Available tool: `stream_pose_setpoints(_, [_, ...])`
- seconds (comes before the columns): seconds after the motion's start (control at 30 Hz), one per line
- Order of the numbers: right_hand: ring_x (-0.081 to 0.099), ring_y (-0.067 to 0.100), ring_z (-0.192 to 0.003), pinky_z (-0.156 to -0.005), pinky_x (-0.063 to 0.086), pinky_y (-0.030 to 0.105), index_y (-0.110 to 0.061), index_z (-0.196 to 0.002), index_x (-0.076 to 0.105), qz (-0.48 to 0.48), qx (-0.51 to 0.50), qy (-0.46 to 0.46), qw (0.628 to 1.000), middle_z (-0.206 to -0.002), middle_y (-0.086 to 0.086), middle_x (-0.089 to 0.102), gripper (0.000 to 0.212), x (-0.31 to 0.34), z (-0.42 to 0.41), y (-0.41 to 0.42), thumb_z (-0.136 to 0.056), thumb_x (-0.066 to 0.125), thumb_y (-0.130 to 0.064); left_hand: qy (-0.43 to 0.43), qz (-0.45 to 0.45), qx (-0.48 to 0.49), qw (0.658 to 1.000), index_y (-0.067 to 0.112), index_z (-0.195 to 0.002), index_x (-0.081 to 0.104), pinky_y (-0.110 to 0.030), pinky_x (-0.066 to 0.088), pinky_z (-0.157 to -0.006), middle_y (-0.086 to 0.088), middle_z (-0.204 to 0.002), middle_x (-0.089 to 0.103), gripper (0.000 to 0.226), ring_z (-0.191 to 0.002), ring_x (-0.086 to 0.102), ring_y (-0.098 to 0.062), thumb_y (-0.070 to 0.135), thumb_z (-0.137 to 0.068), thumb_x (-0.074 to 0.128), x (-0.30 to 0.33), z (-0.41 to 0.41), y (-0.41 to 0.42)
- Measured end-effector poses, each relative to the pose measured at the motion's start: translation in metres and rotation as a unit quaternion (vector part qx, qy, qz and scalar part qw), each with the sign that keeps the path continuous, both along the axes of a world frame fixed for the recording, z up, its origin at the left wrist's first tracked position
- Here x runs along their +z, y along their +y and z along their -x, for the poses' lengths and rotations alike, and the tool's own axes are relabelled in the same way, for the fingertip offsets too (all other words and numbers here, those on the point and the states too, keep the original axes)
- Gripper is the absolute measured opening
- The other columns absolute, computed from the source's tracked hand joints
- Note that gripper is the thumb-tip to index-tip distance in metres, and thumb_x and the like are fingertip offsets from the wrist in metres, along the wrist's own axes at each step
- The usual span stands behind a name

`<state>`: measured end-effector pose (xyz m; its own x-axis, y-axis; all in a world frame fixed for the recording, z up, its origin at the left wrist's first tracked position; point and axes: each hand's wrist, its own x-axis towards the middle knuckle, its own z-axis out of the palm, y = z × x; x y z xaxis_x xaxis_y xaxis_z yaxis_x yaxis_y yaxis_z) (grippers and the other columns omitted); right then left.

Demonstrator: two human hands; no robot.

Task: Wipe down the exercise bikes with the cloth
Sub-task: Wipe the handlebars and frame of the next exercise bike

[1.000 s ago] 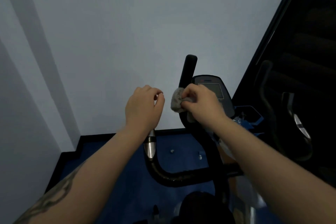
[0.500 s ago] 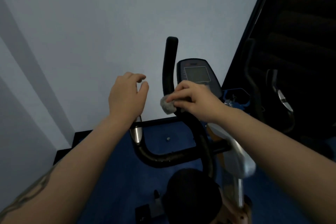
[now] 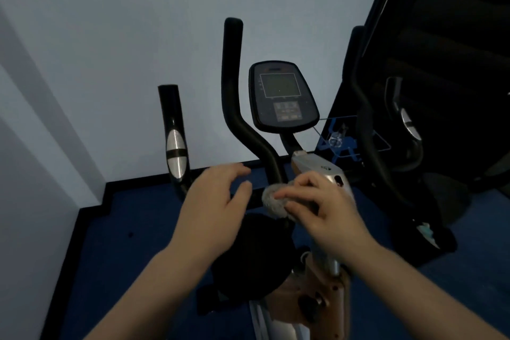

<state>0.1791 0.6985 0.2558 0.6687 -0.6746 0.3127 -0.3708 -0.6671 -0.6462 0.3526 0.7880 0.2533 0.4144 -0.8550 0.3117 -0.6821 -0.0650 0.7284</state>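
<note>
An exercise bike stands in front of me, with a black curved handlebar and a dark console at the top. My right hand presses a small grey cloth against the base of that handlebar, beside the silver stem. My left hand hovers just left of the cloth with its fingers spread and holds nothing. A shorter grip with a silver sensor rises at the left. The black saddle lies under my hands.
A white wall stands close behind the bike. The floor is blue carpet with a black skirting. Another dark machine stands at the right, against a black panel. A blue and clear rack sits behind the console.
My right hand has slid the cloth down the handlebar from its upper part to its base. My left hand has let go of the left grip and dropped lower. The view tilted down.
</note>
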Motion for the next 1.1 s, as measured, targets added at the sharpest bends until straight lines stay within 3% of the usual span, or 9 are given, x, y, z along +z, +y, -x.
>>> stream_pose_setpoints(0.17, [0.056,0.001,-0.088,-0.078,0.045,0.014,-0.035,-0.095,0.072,-0.126,-0.01,-0.011,0.992,-0.09,-0.009,0.057,0.025,0.004,0.01,0.008,-0.082,0.069,-0.013,-0.044,-0.052,0.002,0.998,0.025,-0.133,0.051,-0.029,0.031,-0.109,0.009,-0.137,0.051,0.042,-0.127,0.041,-0.006,0.034,-0.092,0.048,-0.002,0.005,0.009])
stream_pose_setpoints(0.3, [0.057,0.001,-0.085,-0.074,0.042,0.01,-0.031,-0.099,0.072,-0.024,-0.224,-0.085,0.971,-0.095,-0.009,0.057,0.019,0.018,0.003,-0.023,-0.085,0.067,-0.019,-0.051,-0.097,-0.008,0.994,0.027,-0.131,0.053,-0.031,0.034,-0.106,0.009,-0.123,0.06,0.04,-0.117,0.048,-0.011,0.037,-0.093,0.047,0.0,0.006,0.007])
stream_pose_setpoints(0.37, [0.058,0.014,-0.086,-0.076,0.047,0.025,-0.022,-0.105,0.07,0.03,-0.273,0.017,0.962,-0.103,-0.002,0.053,0.019,0.01,-0.015,-0.019,-0.091,0.058,-0.022,-0.052,-0.101,-0.008,0.993,0.028,-0.129,0.055,-0.029,0.037,-0.098,0.011,-0.112,0.063,0.038,-0.109,0.051,-0.01,0.037,-0.093,0.046,0.0,0.007,0.007])
stream_pose_setpoints(0.43, [0.057,0.017,-0.085,-0.075,0.048,0.034,-0.019,-0.108,0.068,0.027,-0.244,0.049,0.968,-0.105,-0.001,0.053,0.022,-0.006,-0.03,-0.004,-0.094,0.051,-0.022,-0.047,-0.1,-0.008,0.994,0.029,-0.128,0.055,-0.027,0.039,-0.09,0.012,-0.106,0.061,0.037,-0.103,0.052,-0.009,0.037,-0.093,0.047,-0.001,0.005,0.007])
stream_pose_setpoints(0.57, [0.053,0.004,-0.081,-0.073,0.045,0.021,-0.025,-0.11,0.069,-0.032,-0.195,0.024,0.98,-0.094,-0.01,0.053,0.022,-0.002,-0.009,-0.012,-0.091,0.059,-0.024,-0.038,-0.099,-0.015,0.994,0.029,-0.128,0.056,-0.029,0.042,-0.091,0.015,-0.101,0.058,0.037,-0.102,0.053,-0.008,0.037,-0.092,0.047,-0.002,0.004,0.009])
stream_pose_setpoints(0.73, [0.059,0.023,-0.088,-0.077,0.049,0.033,-0.019,-0.098,0.073,0.039,-0.248,0.08,0.965,-0.105,0.005,0.055,0.018,0.009,-0.026,-0.022,-0.09,0.057,-0.017,-0.034,-0.097,-0.011,0.995,0.03,-0.126,0.056,-0.026,0.04,-0.084,0.016,-0.097,0.057,0.036,-0.099,0.053,-0.007,0.037,-0.092,0.048,-0.003,0.003,0.008])
stream_pose_setpoints(0.9, [0.058,0.011,-0.086,-0.075,0.05,0.027,-0.028,-0.105,0.071,-0.003,-0.197,0.06,0.979,-0.102,-0.005,0.059,0.02,0.005,-0.014,-0.018,-0.088,0.062,-0.024,-0.019,-0.099,-0.008,0.995,0.03,-0.128,0.055,-0.032,0.042,-0.094,0.012,-0.102,0.059,0.037,-0.104,0.053,-0.011,0.037,-0.092,0.048,-0.003,0.004,0.009])
stream_pose_setpoints(1.0, [0.059,0.019,-0.086,-0.07,0.043,0.025,-0.023,-0.097,0.074,0.044,-0.231,0.103,0.967,-0.094,-0.001,0.055,0.016,0.01,-0.01,-0.032,-0.086,0.064,-0.02,-0.02,-0.101,-0.008,0.995,0.03,-0.128,0.055,-0.034,0.042,-0.096,0.011,-0.105,0.06,0.037,-0.106,0.053,-0.011,0.037,-0.092,0.048,-0.002,0.004,0.01])
stream_pose_setpoints(1.1, [0.059,0.022,-0.082,-0.069,0.044,0.027,-0.02,-0.097,0.073,0.082,-0.251,0.124,0.956,-0.104,0.005,0.056,0.02,0.001,-0.032,-0.019,-0.09,0.055,-0.015,-0.021,-0.105,-0.007,0.994,0.03,-0.128,0.056,-0.032,0.041,-0.094,0.009,-0.106,0.063,0.038,-0.105,0.053,-0.012,0.037,-0.092,0.047,-0.003,0.003,0.009])
